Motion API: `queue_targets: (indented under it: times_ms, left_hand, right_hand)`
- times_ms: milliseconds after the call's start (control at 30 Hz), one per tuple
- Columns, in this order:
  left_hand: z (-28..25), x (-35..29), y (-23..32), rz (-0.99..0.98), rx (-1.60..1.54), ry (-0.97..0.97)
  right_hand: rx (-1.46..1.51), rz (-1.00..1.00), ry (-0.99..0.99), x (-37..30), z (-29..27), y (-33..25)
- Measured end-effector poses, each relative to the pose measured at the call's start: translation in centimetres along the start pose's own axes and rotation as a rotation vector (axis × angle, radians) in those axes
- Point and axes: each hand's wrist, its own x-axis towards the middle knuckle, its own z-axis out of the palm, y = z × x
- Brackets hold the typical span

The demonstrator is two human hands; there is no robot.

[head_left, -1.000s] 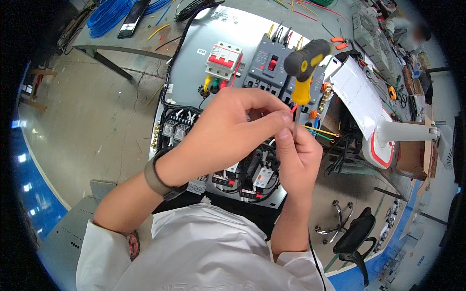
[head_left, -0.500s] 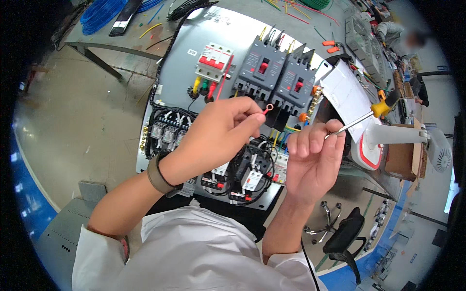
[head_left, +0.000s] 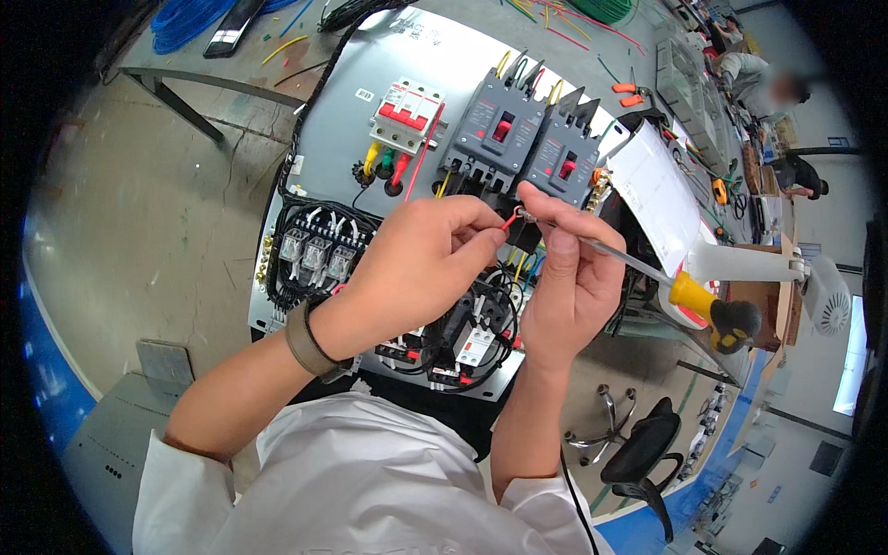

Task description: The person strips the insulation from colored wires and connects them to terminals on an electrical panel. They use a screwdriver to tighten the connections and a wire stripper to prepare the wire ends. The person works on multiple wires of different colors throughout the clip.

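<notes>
Red wire: pinched between thumb and forefinger of the left hand, its ring terminal poking out above the mounting panel, just below the dark-grey moulded-case breakers.
Screwdriver: its metal shaft lies pinched between the right hand's thumb and fingers near the tip; the yellow-and-black handle hangs free, outward to the right.
Small metal piece: apparently a screw, right at the ring; whether it passes through the eye, I cannot tell.
Handling the ring: best gripped close behind its barrel, I judge, so the eye stays square and does not twist.
Handling the driver: keep shaft and screw in one line; the unsupported handle could swing the tip off, and a dropped screw might vanish among the wiring.
Cardboard box: at right, behind the handle; its contents cannot be made out.
</notes>
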Motion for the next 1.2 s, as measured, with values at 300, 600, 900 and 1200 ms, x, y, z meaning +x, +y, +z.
queue_targets:
  times_ms: [300,600,900,1200]
  left_hand:
    - [0.4,0.1,-0.5,0.094,0.174,0.075]
    - [0.5,-1.1,-1.9,0.302,0.527,0.111]
    - [0.6,-1.3,-2.4,0.265,0.646,0.035]
    - [0.4,-1.1,-2.8,0.184,0.638,-0.007]
  right_hand:
    - [-0.417,0.083,-0.08,0.0,-0.8,-0.2]
    - [-0.482,0.282,-0.114,-0.2,-1.2,0.3]
    - [-0.636,0.206,-0.168,0.4,-1.0,0.6]
    - [-0.789,0.079,-0.246,1.6,-0.8,1.8]
